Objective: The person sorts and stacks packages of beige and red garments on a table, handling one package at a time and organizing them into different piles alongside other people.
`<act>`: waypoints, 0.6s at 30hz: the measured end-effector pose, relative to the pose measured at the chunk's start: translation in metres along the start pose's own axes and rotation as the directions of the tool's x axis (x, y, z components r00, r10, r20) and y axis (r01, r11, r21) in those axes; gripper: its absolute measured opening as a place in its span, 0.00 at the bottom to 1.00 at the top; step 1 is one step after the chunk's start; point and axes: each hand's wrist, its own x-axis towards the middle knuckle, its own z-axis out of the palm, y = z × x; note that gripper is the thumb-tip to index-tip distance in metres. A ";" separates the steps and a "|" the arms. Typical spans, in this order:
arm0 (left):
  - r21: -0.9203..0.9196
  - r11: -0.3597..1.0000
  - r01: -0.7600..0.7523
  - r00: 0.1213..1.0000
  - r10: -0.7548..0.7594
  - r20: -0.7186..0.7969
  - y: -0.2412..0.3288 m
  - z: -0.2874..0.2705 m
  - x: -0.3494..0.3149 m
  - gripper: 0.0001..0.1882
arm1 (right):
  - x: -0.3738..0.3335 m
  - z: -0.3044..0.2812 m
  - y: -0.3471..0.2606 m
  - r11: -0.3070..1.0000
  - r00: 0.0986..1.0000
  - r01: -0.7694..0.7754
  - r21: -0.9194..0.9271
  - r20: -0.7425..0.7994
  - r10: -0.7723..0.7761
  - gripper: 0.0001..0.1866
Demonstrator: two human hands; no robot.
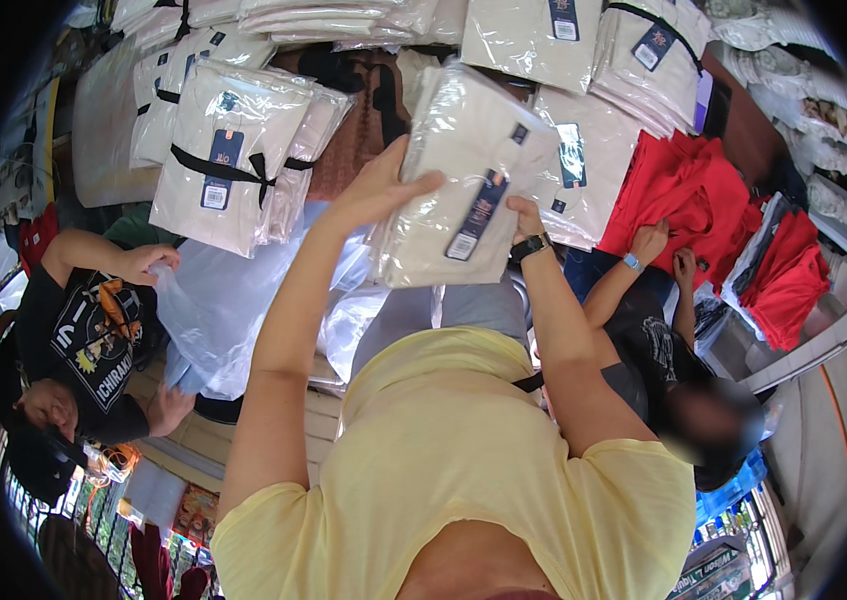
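Observation:
Between my two hands is a stack of cream garments in clear plastic packs, with a dark blue label on the top one. My left hand grips its left side, thumb laid over the top pack. On the lower right edge my right hand is closed, a dark watch on that wrist. The stack is held tilted in front of me, above the laden table. Left of it sits a bundle of similar packs tied with a black band. Another cream pack lies just to its right.
More packed garments cover the far side. At the right, a co-worker's hands touch red garments. On the left, another person holds a translucent plastic bag. Wrapped white goods line the far right.

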 end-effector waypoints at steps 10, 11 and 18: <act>0.373 0.885 -0.279 0.923 0.355 -0.149 -0.179 0.062 0.031 0.23 | -0.029 0.012 -0.007 0.889 0.885 0.457 0.015 0.090 -0.456 0.29; 0.190 0.898 -0.398 0.883 0.430 -0.185 -0.153 0.093 0.030 0.26 | -0.046 -0.001 -0.015 0.865 0.863 0.501 0.009 0.065 -0.500 0.29; 0.234 0.866 -0.441 0.892 0.452 0.010 -0.119 0.125 -0.001 0.30 | -0.114 -0.025 -0.030 0.785 0.785 0.620 -0.018 -0.008 -0.620 0.28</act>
